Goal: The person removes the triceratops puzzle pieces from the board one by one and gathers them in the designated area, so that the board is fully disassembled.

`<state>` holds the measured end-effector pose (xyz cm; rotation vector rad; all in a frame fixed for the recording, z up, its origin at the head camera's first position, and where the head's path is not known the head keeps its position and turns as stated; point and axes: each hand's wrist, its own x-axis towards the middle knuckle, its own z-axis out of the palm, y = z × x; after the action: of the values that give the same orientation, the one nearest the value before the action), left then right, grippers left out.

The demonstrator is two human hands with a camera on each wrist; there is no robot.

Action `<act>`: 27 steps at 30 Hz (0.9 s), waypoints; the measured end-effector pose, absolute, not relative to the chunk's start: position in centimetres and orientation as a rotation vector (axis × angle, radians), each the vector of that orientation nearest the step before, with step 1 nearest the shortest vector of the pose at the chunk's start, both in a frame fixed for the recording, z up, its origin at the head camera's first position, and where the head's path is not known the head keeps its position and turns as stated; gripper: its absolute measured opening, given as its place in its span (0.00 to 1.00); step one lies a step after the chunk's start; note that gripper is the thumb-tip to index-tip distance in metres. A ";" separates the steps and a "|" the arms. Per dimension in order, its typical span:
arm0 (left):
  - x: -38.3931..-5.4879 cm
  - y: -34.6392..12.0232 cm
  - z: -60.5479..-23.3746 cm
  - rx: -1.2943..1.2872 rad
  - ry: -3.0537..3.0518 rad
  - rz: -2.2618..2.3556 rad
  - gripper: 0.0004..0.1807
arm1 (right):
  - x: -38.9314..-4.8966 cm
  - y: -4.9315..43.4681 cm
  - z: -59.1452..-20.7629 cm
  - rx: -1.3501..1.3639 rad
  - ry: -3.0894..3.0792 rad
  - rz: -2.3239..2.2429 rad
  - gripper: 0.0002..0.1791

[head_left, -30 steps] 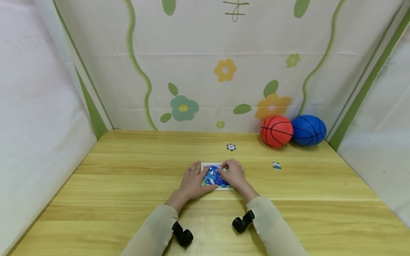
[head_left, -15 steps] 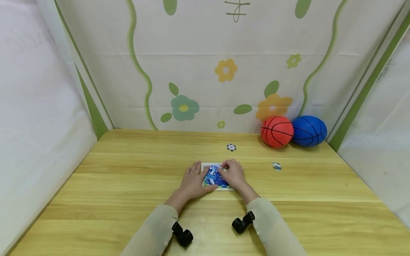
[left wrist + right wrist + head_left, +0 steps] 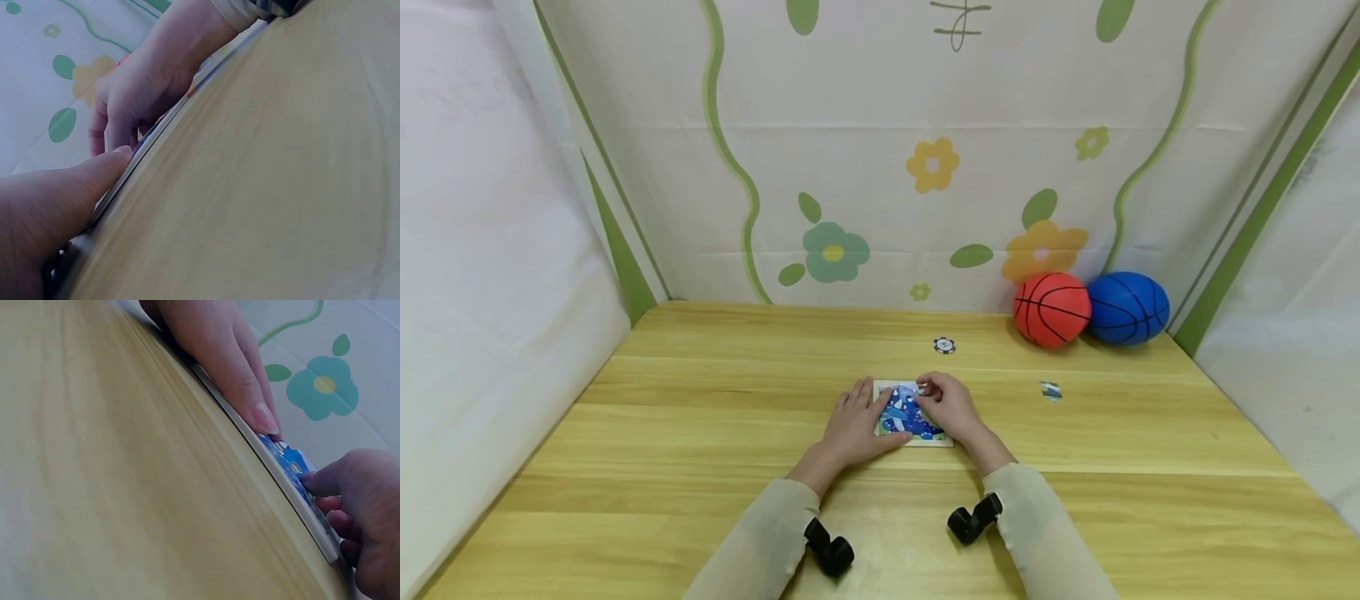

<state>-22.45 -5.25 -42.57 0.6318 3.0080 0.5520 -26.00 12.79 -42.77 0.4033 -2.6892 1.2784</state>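
Observation:
A small jigsaw puzzle (image 3: 902, 415) with a blue sea picture lies in a pale frame (image 3: 931, 443) on the wooden table. My left hand (image 3: 852, 423) rests along its left side, fingers extended, thumb across the lower left of the picture. At the upper right corner, my right hand (image 3: 951, 407) has curled fingers and pinches a puzzle piece (image 3: 295, 456). That piece stands slightly raised from the picture in the right wrist view, with the right thumb (image 3: 325, 480) against it. The fingers hide much of the piece.
A loose puzzle piece (image 3: 1051, 391) lies to the right of the frame. Behind the puzzle is a black-and-white round chip (image 3: 944, 345). A red ball (image 3: 1052, 310) and a blue ball (image 3: 1127, 308) sit at the back right, by the flowered cloth wall (image 3: 880, 167).
My right hand shifts slightly at the puzzle's upper right corner, its fingers a little more lifted. My left hand stays in place. The head view drifts slightly.

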 end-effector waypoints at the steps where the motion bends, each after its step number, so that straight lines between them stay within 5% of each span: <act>1: -22.5 -5.3 -42.5 0.638 3.004 0.572 0.45 | -26.0 12.9 -42.8 0.411 -2.691 1.280 0.13; 27: -23.3 -7.6 -42.2 0.769 2.869 0.883 0.37 | -26.6 13.0 -42.7 0.358 -2.779 1.263 0.12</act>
<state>-23.32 -7.61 -42.24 0.7694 2.8685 0.8827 -26.59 12.99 -42.72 0.3582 -2.7788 1.2627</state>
